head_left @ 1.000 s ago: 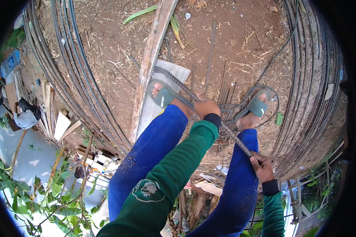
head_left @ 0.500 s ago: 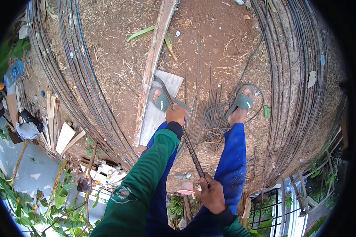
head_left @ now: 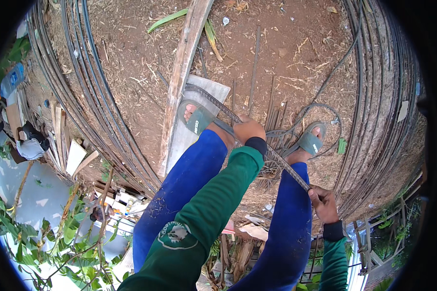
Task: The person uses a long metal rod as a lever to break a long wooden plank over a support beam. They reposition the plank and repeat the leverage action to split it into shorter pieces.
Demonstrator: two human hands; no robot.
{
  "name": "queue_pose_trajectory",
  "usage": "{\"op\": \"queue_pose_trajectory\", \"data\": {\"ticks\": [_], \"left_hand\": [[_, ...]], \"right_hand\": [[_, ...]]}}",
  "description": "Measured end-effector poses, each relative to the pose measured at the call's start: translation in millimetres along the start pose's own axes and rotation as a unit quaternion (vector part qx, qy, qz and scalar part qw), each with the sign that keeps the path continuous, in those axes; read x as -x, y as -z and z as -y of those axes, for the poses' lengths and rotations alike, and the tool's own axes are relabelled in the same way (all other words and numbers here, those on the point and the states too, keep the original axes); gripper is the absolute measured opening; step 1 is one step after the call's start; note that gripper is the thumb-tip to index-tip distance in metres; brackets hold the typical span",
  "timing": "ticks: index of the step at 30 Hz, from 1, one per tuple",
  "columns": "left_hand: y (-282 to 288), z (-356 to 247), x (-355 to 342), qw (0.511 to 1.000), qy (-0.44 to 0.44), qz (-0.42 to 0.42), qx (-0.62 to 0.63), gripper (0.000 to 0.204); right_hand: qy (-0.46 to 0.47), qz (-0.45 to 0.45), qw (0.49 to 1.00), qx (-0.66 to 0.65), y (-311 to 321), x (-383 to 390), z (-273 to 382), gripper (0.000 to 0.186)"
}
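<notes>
Rebar (head_left: 287,167), dark and ribbed, runs slantwise across the head view, from the upper left beside our left foot down to the right, in front of our knees. Our left hand (head_left: 249,131) is closed around it partway along, knuckles up. Our right hand (head_left: 324,202) grips it near its lower end, thumb pressed along it – 2 narrow grips on 1 bar. Its upper stretch curves over a pale flat slab (head_left: 217,89), where it meets the edge of a long weathered plank (head_left: 183,63); whether it touches the plank we cannot tell.

We wear 2 sandals: the left sandal (head_left: 204,120) rests by the slab, the right sandal (head_left: 310,143) stands at a loop of thin dark rod (head_left: 341,127). Between our feet lie short dark rods (head_left: 276,115) on brown soil (head_left: 291,29). Long bent bars sweep past us – a left bundle (head_left: 90,87) and a denser right bundle (head_left: 374,97).
</notes>
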State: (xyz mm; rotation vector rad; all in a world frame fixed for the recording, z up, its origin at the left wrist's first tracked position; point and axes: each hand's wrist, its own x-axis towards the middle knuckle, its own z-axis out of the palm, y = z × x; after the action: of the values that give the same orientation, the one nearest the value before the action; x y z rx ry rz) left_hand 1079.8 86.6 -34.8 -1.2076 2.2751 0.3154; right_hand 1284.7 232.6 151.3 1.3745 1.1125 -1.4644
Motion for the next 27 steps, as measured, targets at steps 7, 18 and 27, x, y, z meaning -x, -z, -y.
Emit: {"op": "queue_pose_trajectory", "data": {"ticks": [7, 18, 27], "left_hand": [[22, 17, -18, 0.991, -0.065, -0.012, -0.116, 0.060], [90, 19, -55, 0.975, -0.080, 0.173, -0.117, 0.045], [0, -1, -4, 0.998, -0.009, 0.000, -0.067, 0.053]], "right_hand": [[0.076, -0.056, 0.992, 0.086, -34, 42, 4, 0.037], [0.020, -0.121, 0.992, 0.039, -140, 142, 75, 0.030], [0.094, -0.066, 0.993, 0.033, -10, 1, 3, 0.033]]}}
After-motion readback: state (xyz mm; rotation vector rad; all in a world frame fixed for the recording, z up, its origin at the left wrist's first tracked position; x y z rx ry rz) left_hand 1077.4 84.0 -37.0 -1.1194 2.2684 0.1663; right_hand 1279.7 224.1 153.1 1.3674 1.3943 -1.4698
